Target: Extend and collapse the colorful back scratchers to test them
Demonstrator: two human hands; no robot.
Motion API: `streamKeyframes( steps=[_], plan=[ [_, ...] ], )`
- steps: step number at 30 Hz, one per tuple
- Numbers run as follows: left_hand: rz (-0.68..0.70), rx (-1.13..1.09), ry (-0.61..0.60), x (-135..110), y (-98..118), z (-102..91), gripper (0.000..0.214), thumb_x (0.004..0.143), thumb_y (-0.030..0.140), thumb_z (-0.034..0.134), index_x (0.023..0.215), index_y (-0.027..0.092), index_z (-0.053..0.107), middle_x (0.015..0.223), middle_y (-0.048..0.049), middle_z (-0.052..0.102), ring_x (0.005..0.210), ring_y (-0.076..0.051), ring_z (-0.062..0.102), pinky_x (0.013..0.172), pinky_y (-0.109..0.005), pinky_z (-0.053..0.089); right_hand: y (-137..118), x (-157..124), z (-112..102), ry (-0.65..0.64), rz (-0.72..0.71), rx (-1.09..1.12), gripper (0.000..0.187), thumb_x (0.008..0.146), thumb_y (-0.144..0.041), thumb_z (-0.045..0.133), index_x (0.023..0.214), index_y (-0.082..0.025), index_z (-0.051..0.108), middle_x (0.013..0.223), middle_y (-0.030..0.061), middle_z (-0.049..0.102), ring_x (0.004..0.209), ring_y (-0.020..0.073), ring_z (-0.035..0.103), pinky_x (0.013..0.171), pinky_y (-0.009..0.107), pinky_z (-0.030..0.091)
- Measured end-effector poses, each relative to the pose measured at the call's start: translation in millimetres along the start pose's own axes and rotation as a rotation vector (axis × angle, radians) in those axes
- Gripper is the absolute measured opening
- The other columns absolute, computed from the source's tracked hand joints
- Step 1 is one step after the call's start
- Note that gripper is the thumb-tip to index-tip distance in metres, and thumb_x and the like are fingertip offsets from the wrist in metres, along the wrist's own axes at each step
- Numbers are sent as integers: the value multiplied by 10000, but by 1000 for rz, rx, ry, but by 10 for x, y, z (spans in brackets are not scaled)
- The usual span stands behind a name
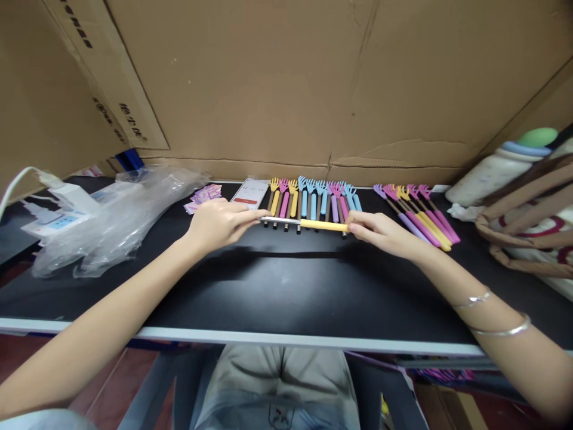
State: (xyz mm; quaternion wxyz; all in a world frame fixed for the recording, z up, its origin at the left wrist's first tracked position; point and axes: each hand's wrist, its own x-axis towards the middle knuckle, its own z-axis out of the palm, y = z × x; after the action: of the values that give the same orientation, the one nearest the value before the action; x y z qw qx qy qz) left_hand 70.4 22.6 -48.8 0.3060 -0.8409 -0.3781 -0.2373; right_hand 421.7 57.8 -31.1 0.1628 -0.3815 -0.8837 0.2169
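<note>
A back scratcher [324, 225] with a yellow handle and a bare silver rod is held level above the black table. My left hand [219, 222] pinches the rod's left end, and the fingers hide whatever is at that tip. At the other end, my right hand [380, 233] grips the yellow handle between thumb and fingers. Just behind the held piece lies a row of several claw-headed back scratchers [304, 204] in yellow, pink, blue and purple. Beyond my right hand, several more scratchers [421, 222] lie slanted in a group, with purple, yellow and pink handles.
A phone [250, 192] and small printed cards [203, 196] lie behind my left hand. Clear plastic bags [120, 221] and a power strip [62, 222] occupy the left. On the right are a white bottle [492, 170] and a brown-handled bag [532, 206]. Cardboard [286, 83] walls the back.
</note>
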Motion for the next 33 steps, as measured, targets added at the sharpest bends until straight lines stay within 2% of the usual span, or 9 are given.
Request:
streamKeyframes(
  steps=[6,12,14,19,23,28,33],
  plan=[
    [6,36,-35,-6,-2,19,321,960,349,410,1106,329,695,662,2,695,568,-127,598,528,-255,353,21,26,120,-29,32,84,440,917,-554,342,713,-193,485,556,-32,419,524,103,384,531,242,311],
    [13,44,10,-16,-7,26,310,962,306,419,1099,341,695,668,2,695,564,-114,590,530,-267,331,81,32,194,-137,108,378,501,908,-629,316,688,-196,439,493,-65,330,438,75,299,443,231,270],
    [10,46,23,-9,9,21,301,962,309,426,1089,343,697,684,7,704,577,-113,600,535,-269,330,91,39,208,-126,137,424,511,900,-644,323,698,-192,452,484,-68,327,421,73,298,428,234,265],
    [-21,56,34,35,85,-3,279,954,333,447,1060,312,705,748,7,733,604,-128,631,537,-273,335,-5,30,169,107,128,237,511,928,-589,302,711,-179,516,486,-45,374,453,88,349,491,244,306],
    [-94,12,-8,61,122,-4,295,953,346,426,1057,281,695,867,-12,750,693,-158,673,566,-275,371,-101,-7,69,236,95,23,413,944,-507,328,711,-200,476,539,-24,454,517,111,412,549,253,319],
    [-128,-15,-44,50,88,32,314,961,344,402,1068,248,681,885,-17,747,685,-174,672,570,-280,381,-84,-34,-3,202,68,-132,324,931,-467,380,862,-204,557,605,-16,524,559,129,467,573,255,314],
    [-112,-59,-28,27,54,50,328,967,348,394,1070,262,693,878,-22,745,715,-168,674,608,-275,402,-64,-26,12,138,60,-113,354,931,-466,366,824,-195,566,598,-19,500,544,121,456,577,253,324]
  ],
)
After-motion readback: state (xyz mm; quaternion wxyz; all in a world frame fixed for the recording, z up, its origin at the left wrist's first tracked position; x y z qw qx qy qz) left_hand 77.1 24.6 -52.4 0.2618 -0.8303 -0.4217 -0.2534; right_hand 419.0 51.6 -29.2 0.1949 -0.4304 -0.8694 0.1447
